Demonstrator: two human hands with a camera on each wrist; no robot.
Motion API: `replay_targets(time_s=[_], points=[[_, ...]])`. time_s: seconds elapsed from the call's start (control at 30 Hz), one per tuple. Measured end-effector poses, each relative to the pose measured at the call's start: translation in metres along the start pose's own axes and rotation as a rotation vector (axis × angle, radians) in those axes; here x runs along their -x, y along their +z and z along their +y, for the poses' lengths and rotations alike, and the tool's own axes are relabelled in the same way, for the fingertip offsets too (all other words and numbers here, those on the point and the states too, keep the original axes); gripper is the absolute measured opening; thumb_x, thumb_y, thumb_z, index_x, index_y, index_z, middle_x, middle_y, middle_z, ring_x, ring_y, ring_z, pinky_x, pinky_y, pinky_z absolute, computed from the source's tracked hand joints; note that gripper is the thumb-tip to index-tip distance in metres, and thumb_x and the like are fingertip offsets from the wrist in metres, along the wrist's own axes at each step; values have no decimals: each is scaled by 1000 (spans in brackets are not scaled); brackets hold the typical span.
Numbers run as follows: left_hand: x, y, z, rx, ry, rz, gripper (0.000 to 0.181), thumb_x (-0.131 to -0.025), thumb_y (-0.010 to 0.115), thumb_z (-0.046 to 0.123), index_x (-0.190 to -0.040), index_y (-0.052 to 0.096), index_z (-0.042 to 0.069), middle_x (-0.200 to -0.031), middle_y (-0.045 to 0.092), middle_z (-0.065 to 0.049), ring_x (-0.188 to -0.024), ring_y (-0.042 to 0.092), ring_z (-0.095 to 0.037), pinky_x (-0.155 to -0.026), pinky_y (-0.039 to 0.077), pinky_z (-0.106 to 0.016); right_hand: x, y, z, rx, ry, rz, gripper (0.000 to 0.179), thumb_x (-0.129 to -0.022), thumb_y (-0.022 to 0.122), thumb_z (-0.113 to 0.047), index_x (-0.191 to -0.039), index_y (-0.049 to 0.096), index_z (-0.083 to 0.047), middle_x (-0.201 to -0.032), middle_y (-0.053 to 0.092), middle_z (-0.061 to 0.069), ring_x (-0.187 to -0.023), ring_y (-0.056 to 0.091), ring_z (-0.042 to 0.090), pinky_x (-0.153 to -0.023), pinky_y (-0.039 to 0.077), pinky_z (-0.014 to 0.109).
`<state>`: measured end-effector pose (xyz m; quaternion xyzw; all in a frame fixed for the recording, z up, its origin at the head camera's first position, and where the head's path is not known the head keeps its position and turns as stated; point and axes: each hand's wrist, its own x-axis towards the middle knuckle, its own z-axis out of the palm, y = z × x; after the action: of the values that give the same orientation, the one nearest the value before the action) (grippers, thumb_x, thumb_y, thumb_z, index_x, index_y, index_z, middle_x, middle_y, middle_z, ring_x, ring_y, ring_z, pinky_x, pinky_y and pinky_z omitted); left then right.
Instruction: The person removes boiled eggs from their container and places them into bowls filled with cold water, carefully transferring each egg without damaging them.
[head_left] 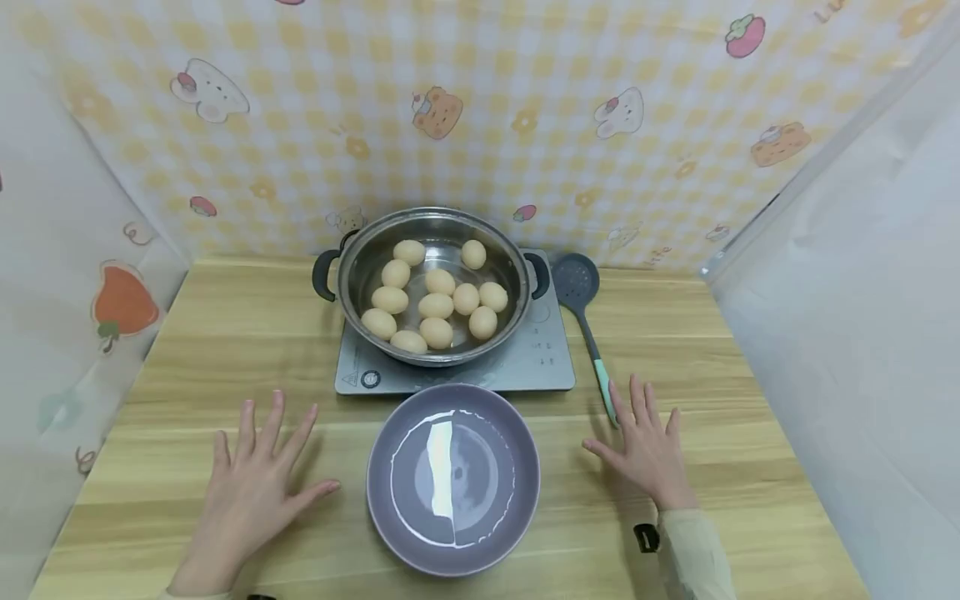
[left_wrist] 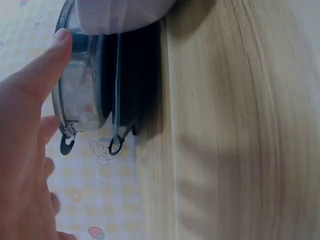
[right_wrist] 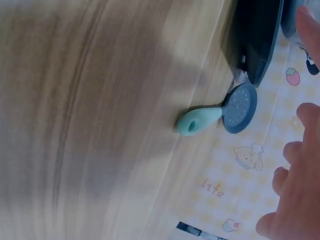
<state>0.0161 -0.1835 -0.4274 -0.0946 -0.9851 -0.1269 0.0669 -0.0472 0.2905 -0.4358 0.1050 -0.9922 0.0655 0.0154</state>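
My left hand point(head_left: 258, 487) is spread palm down over the wooden table, left of a purple-grey plate point(head_left: 522, 475), and holds nothing. To the plate's right, my right hand point(head_left: 647, 454) is also spread and empty, its fingers close to the mint-green handle end of a slotted skimmer point(head_left: 576, 282). Behind the plate stands a steel pot point(head_left: 347, 304) with black side handles. Several pale eggs point(head_left: 436, 332) lie inside it. In the left wrist view the left thumb point(left_wrist: 50, 57) overlaps the pot's side. The right wrist view shows the skimmer point(right_wrist: 239, 107) lying beyond the right fingers.
Under the pot is a flat grey induction cooker point(head_left: 551, 358). A checked cloth point(head_left: 480, 108) with cartoon prints hangs behind the table point(head_left: 742, 433), and white sheets point(head_left: 847, 275) border it on both sides. A small black object point(head_left: 647, 538) sits at the right wrist.
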Motion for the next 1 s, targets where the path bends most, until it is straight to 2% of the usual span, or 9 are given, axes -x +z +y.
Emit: replay_targets(time_s=[0.1,0.2,0.27,0.37,0.47,0.6,0.73,0.83,1.0], points=[[-2,-3,5,96,-6,-21,90,-76,61,56,-146,15,24,-149,10,-21,-134,10,-44,-92,21,-68,-9,1,3,-48,14,-20,93,-77,56,-60,-146,9,-19,-149,5,22,-137,2,37,-93,6,72],[-8,-5,18,199,-19,-60,79,-82,59,49,-144,23,15,-142,28,-25,-124,33,-46,-90,31,-63,-21,6,6,-109,54,-63,88,-81,54,-57,-146,11,-15,-147,7,27,-135,9,42,-93,10,72],[-12,-2,29,241,-20,-76,71,-85,57,45,-140,31,9,-132,42,-26,-115,44,-45,-87,38,-58,-27,9,9,-129,94,-100,83,-85,52,-53,-145,15,-11,-145,13,29,-131,19,47,-92,19,70],[-19,7,48,272,-21,-71,61,-86,58,41,-131,43,3,-115,56,-21,-103,56,-37,-82,45,-51,-38,17,11,-180,161,-141,75,-88,51,-45,-143,20,-6,-139,26,31,-121,34,50,-87,33,64],[-26,18,62,280,-7,-29,50,-84,63,32,-121,51,1,-105,61,-15,-94,61,-32,-75,48,-46,-48,25,10,-206,205,-146,70,-89,51,-40,-141,24,-2,-126,40,31,-103,49,46,-72,45,54],[-37,26,69,268,9,27,36,-83,65,22,-110,55,0,-98,63,-13,-85,63,-30,-67,49,-44,-61,33,9,-238,252,-113,65,-91,51,-33,-138,25,4,-109,46,28,-82,51,33,-60,44,41],[-45,27,73,241,-2,40,22,-83,65,19,-93,55,2,-79,61,-9,-67,61,-27,-54,46,-39,-69,36,11,-251,273,-82,58,-91,50,-20,-134,26,12,-104,45,28,-79,47,31,-63,42,41],[-51,27,77,188,-14,42,20,-84,63,20,-86,50,4,-65,54,-6,-53,55,-27,-44,39,-35,-73,39,13,-244,262,-56,48,-89,51,-11,-125,34,16,-99,45,28,-78,46,32,-68,42,43],[-57,29,83,114,-92,48,17,-87,59,19,-87,50,5,-60,53,-9,-46,53,-31,-37,35,-37,-79,41,15,-257,262,-53,33,-86,52,-3,-110,46,18,-92,47,27,-78,46,32,-69,43,43]])
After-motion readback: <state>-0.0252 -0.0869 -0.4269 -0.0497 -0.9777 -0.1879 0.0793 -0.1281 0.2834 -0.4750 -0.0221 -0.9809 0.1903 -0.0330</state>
